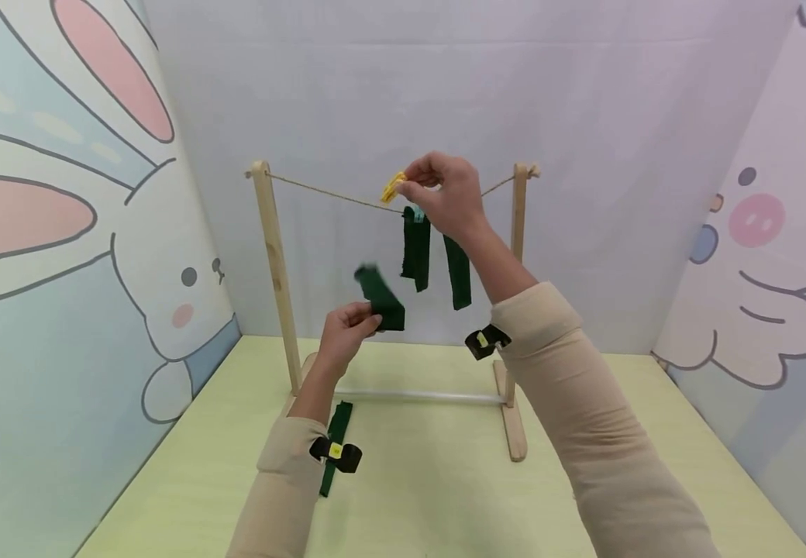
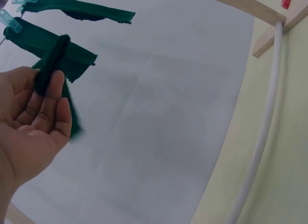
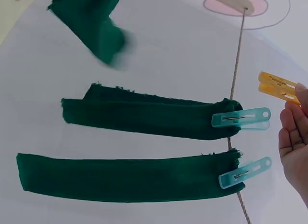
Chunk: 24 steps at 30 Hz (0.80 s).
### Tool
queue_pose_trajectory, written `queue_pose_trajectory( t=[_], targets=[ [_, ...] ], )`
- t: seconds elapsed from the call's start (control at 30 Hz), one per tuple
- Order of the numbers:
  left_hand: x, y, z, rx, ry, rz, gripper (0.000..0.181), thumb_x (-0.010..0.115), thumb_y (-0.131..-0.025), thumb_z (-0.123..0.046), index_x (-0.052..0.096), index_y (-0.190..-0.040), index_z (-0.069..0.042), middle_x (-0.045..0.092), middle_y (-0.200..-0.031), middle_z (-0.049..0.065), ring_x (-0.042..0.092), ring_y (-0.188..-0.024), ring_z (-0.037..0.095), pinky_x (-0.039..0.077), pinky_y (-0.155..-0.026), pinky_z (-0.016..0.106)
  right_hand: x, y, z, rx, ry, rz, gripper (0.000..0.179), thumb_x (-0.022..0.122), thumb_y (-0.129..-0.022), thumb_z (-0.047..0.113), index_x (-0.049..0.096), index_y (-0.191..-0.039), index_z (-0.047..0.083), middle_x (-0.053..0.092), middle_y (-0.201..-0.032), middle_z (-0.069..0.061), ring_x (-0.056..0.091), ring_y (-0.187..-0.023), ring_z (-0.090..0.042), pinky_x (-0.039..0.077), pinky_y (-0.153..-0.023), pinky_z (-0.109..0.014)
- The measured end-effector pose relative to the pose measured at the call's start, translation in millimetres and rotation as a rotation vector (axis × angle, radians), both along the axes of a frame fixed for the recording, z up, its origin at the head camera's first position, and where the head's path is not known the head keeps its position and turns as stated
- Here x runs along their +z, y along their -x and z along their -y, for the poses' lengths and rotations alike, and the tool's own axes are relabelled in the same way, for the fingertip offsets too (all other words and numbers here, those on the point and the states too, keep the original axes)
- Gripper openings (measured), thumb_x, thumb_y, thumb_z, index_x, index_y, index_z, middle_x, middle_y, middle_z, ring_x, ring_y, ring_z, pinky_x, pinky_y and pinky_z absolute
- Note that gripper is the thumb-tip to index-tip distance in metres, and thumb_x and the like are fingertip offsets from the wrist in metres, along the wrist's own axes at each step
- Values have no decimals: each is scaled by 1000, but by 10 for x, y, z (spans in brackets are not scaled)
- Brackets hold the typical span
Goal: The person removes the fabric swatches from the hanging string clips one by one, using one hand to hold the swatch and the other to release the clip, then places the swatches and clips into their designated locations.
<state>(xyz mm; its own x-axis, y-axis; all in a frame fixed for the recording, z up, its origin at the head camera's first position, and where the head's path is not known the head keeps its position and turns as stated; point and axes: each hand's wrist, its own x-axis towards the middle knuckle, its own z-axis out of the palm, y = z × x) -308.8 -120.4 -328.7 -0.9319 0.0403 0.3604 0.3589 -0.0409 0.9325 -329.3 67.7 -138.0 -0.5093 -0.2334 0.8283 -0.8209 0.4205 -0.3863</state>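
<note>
My left hand (image 1: pixel 342 337) pinches a dark green cloth strip (image 1: pixel 385 304), which is folded over with its upper end blurred, below and left of the hanging strips. Up near the rope (image 1: pixel 333 191), my right hand (image 1: pixel 448 194) pinches a yellow clothespin (image 1: pixel 393 187) between thumb and fingers. In the right wrist view the clothespin's tip points toward the rope, a little apart from it. Two more green strips (image 3: pixel 144 119) hang folded over the rope, each clipped by a teal clothespin (image 3: pixel 240 118).
The rope runs between two wooden posts (image 1: pixel 277 271) joined low down by a white bar (image 1: pixel 417 397). Another green strip (image 1: pixel 340 422) lies on the table (image 1: pixel 417 480) under my left forearm. A red clothespin (image 2: pixel 287 0) shows by the wooden foot.
</note>
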Motion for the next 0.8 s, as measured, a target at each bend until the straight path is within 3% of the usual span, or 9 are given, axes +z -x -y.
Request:
queue_pose_trajectory(
  t=[0.17,0.3,0.5,0.73,0.8],
  targets=[
    [-16,-103,51,4,10,45,24,60,-88,3,59,-110,12,62,-86,8,62,-73,13,51,-73,28,-110,-122,-126,49,48,-62,19,72,-82,7,63,-92,-5,65,-90,-13,59,-80,-19,49,-77,-36],
    [-23,-207,107,3,60,74,28,59,-89,2,56,-115,12,61,-89,11,63,-75,16,51,-76,33,-220,-206,-245,117,114,-53,21,72,-80,3,62,-95,-7,64,-92,-15,59,-80,-19,49,-78,-40],
    [-100,-313,169,2,117,121,33,58,-89,0,54,-120,12,61,-92,13,62,-74,14,51,-73,28,-462,-328,-465,171,172,-16,26,72,-78,-3,60,-100,-11,63,-93,-18,59,-82,-20,48,-79,-29],
    [-259,-423,182,-22,103,163,31,56,-89,3,53,-119,13,61,-90,11,64,-76,18,50,-79,39,-798,-451,-752,181,194,50,27,69,-79,-8,60,-105,-11,63,-93,-19,60,-82,-14,48,-75,-20],
    [-320,-458,190,-24,107,175,31,56,-90,3,53,-119,13,61,-89,9,63,-75,15,50,-79,37,-889,-482,-820,176,188,67,28,68,-79,-10,59,-106,-11,63,-92,-20,59,-81,-13,48,-74,-19]
  ],
)
